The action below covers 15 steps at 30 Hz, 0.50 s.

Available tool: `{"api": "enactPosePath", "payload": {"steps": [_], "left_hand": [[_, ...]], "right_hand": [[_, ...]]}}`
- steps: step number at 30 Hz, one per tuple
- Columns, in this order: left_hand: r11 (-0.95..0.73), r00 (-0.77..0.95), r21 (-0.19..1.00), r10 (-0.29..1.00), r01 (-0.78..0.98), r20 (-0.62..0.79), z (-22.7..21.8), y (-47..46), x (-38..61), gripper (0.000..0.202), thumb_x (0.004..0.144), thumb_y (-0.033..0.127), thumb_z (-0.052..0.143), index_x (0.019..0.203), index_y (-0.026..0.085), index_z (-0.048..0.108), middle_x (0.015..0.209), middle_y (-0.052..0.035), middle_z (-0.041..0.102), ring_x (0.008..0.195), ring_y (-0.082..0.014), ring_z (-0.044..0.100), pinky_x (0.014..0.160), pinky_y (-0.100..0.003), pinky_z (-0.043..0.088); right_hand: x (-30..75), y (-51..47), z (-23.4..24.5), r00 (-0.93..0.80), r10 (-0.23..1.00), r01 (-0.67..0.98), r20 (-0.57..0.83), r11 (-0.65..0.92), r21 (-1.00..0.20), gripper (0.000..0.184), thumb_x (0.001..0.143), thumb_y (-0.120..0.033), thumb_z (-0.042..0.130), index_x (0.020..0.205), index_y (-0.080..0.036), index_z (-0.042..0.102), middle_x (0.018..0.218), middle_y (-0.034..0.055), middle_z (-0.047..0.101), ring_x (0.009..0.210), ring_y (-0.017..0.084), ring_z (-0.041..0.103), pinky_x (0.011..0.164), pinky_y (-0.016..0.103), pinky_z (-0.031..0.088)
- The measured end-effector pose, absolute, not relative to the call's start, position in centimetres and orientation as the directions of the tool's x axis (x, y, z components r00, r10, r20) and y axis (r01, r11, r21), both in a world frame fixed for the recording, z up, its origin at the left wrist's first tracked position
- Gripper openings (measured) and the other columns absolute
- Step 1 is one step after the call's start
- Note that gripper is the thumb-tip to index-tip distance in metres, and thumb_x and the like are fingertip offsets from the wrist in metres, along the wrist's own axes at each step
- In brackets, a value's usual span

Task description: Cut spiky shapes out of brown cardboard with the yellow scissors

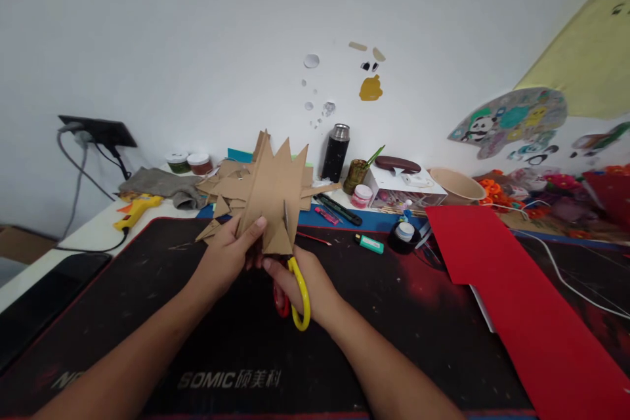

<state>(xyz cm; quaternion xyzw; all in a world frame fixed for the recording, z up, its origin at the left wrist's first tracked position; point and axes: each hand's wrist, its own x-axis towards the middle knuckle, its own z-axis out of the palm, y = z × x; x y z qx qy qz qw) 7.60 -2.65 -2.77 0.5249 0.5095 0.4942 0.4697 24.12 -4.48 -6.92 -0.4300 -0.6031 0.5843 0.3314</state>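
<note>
L hand [227,256] grips spiky cardboard [275,190] – R hand [308,285] w/ scissors [295,292] cutting.

Blades of scissors [304,293] mostly behind cardboard [275,190]; red sheet [516,302] cut by bottom edge.

There is a single view, from a camera on the person's head above the near edge of the black desk mat [147,302]. It looks forward and down across the mat to the white wall [197,26] behind its far edge. Both forearms enter from the bottom of the frame. The view is close: the left hand [226,259] with the cardboard [270,190] and the right hand [317,285] with the scissors [306,295] hang over the mat's middle, at the centre of the frame.
</note>
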Motion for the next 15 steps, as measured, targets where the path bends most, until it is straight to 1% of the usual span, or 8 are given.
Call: {"api": "enactPosePath", "payload": {"steps": [3, 6, 8, 10, 12, 14, 15], "left_hand": [[-0.059, -0.011, 0.991, 0.998, 0.117, 0.060, -2.6, -2.6, 7.3, 0.043, 0.087, 0.061, 0.078, 0.081, 0.022, 0.060, 0.054, 0.0029, 0.061, 0.043, -0.0145, 0.053, 0.043, -0.025, 0.040], [-0.099, -0.082, 0.984, 0.990, 0.150, 0.112, -2.8, -2.8, 7.6, 0.040, 0.089, 0.059, 0.075, 0.083, 0.023, 0.061, 0.052, 0.0034, 0.059, 0.043, -0.0157, 0.053, 0.043, -0.026, 0.040], [-0.116, -0.117, 0.982, 0.984, 0.147, 0.133, -2.9, -2.8, 7.7, 0.037, 0.089, 0.057, 0.076, 0.085, 0.023, 0.063, 0.051, 0.0040, 0.058, 0.043, -0.0161, 0.053, 0.043, -0.026, 0.039], [-0.102, -0.090, 0.987, 0.989, 0.123, 0.114, -3.0, -2.6, 7.4, 0.035, 0.086, 0.054, 0.080, 0.085, 0.022, 0.065, 0.054, 0.0033, 0.060, 0.044, -0.0161, 0.054, 0.044, -0.026, 0.040], [-0.069, -0.010, 0.996, 0.998, 0.061, 0.069, -2.8, -2.2, 6.7, 0.036, 0.082, 0.053, 0.085, 0.083, 0.021, 0.069, 0.059, 0.0008, 0.064, 0.049, -0.0162, 0.056, 0.045, -0.026, 0.043], [-0.042, 0.065, 0.998, 0.997, -0.054, 0.046, -2.3, -1.7, 5.8, 0.040, 0.079, 0.057, 0.086, 0.080, 0.019, 0.072, 0.067, -0.0029, 0.068, 0.056, -0.0178, 0.060, 0.047, -0.027, 0.047], [-0.021, 0.088, 0.995, 0.996, -0.101, 0.030, -2.1, -1.5, 5.3, 0.041, 0.080, 0.058, 0.085, 0.082, 0.018, 0.075, 0.071, -0.0050, 0.070, 0.060, -0.0193, 0.062, 0.049, -0.028, 0.049]], "right_hand": [[24.2, -4.4, -7.1, -0.394, 0.912, 0.125, -0.110, -0.065, -0.990, 0.034, 0.102, -0.054, 0.069, 0.111, -0.022, 0.063, 0.058, -0.0072, 0.060, 0.042, 0.014, 0.059, 0.042, 0.020, 0.047], [24.0, -4.5, -7.3, -0.410, 0.906, 0.073, -0.108, -0.086, -0.994, 0.040, 0.101, -0.059, 0.067, 0.114, -0.022, 0.061, 0.063, -0.0062, 0.062, 0.044, 0.015, 0.062, 0.042, 0.022, 0.049], [23.7, -4.7, -7.5, -0.424, 0.900, 0.043, -0.098, -0.088, -0.995, 0.041, 0.101, -0.059, 0.067, 0.115, -0.022, 0.060, 0.065, -0.0057, 0.064, 0.045, 0.015, 0.064, 0.044, 0.022, 0.052], [23.5, -4.7, -7.7, -0.431, 0.897, 0.038, -0.096, -0.088, -0.995, 0.037, 0.102, -0.055, 0.067, 0.115, -0.022, 0.059, 0.065, -0.0054, 0.066, 0.046, 0.015, 0.066, 0.045, 0.023, 0.053], [23.5, -4.7, -7.8, -0.433, 0.895, 0.049, -0.110, -0.098, -0.994, 0.029, 0.102, -0.047, 0.067, 0.114, -0.022, 0.057, 0.065, -0.0058, 0.066, 0.045, 0.015, 0.066, 0.044, 0.022, 0.052], [23.5, -4.7, -7.7, -0.437, 0.891, 0.073, -0.121, -0.098, -0.992, 0.020, 0.102, -0.039, 0.066, 0.110, -0.023, 0.056, 0.064, -0.0063, 0.065, 0.044, 0.015, 0.064, 0.042, 0.020, 0.050], [23.6, -4.8, -7.6, -0.439, 0.889, 0.100, -0.129, -0.095, -0.991, 0.016, 0.102, -0.036, 0.065, 0.106, -0.023, 0.057, 0.064, -0.0063, 0.065, 0.044, 0.014, 0.064, 0.041, 0.020, 0.049]]}}
